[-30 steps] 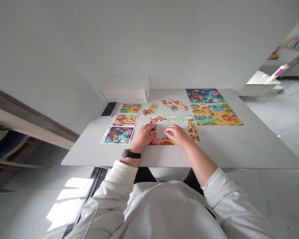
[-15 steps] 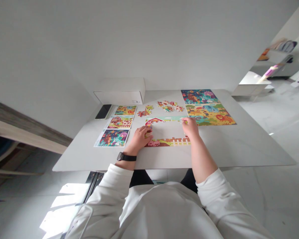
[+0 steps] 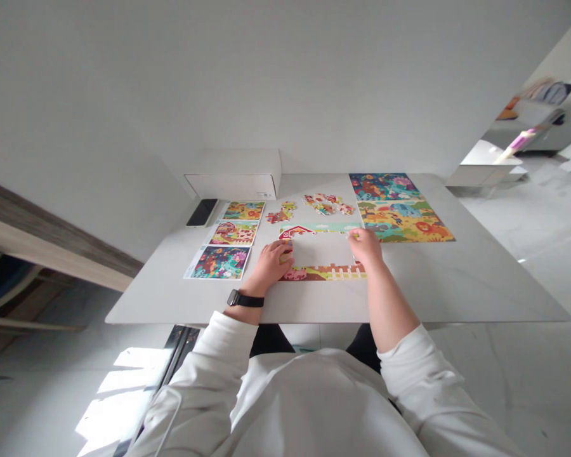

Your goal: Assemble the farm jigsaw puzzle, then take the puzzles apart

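A black phone (image 3: pixel 202 212) lies at the far left edge of the white table (image 3: pixel 457 279), beside a white box (image 3: pixel 233 178) that stands against the far edge. Three picture cards (image 3: pixel 233 233) lie in a row running from the box toward the near edge.

The left hand (image 3: pixel 272 263), with a dark watch (image 3: pixel 245 299) on its wrist and a white sleeve pushed back, rests knuckles up on the left side of the unfinished puzzle (image 3: pixel 328 273), its fingers curled loosely. Whether it grips a piece cannot be told. The puzzle is only a border, lying at the middle of the table toward the near edge, with bare tabletop inside it. Loose pieces (image 3: pixel 327 204) lie in two small heaps beyond it.

The right hand (image 3: pixel 366 246) reaches forward on a bare forearm to the border's far right corner, fingertips down on it. They are too small to tell whether they pinch a piece. Two finished puzzles (image 3: pixel 404 222) lie side by side at the far right part of the table.

A plain pale wall (image 3: pixel 285 76) rises behind the table, and a pale glossy floor (image 3: pixel 528 381) spreads to the right.
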The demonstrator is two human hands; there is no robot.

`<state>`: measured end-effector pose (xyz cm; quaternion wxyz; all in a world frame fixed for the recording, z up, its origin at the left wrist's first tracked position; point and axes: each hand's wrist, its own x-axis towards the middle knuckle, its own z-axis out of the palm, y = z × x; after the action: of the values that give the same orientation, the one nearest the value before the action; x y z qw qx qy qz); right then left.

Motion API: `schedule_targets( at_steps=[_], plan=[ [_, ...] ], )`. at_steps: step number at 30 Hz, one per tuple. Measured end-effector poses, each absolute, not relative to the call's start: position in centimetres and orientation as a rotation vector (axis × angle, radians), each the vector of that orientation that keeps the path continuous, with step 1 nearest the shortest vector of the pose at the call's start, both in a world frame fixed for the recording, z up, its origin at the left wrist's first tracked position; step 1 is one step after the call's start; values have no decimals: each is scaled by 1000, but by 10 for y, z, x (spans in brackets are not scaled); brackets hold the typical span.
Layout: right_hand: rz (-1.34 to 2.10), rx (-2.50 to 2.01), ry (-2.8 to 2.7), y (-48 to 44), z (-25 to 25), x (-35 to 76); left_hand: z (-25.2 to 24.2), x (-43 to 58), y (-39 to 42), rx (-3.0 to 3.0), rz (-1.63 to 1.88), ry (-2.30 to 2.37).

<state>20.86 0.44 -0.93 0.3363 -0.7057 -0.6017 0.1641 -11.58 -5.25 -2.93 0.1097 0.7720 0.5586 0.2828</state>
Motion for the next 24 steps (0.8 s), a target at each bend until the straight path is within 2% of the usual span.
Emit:
schedule_targets(
  at_steps=[15, 24],
  plan=[
    [402, -1763, -1662, 1, -9, 204, -29, -116, -51, 2253, 866, 1634],
    [437, -1612, -1719, -5, 2, 199, 22, -122, -28, 2149, 1127, 1563]
  ],
)
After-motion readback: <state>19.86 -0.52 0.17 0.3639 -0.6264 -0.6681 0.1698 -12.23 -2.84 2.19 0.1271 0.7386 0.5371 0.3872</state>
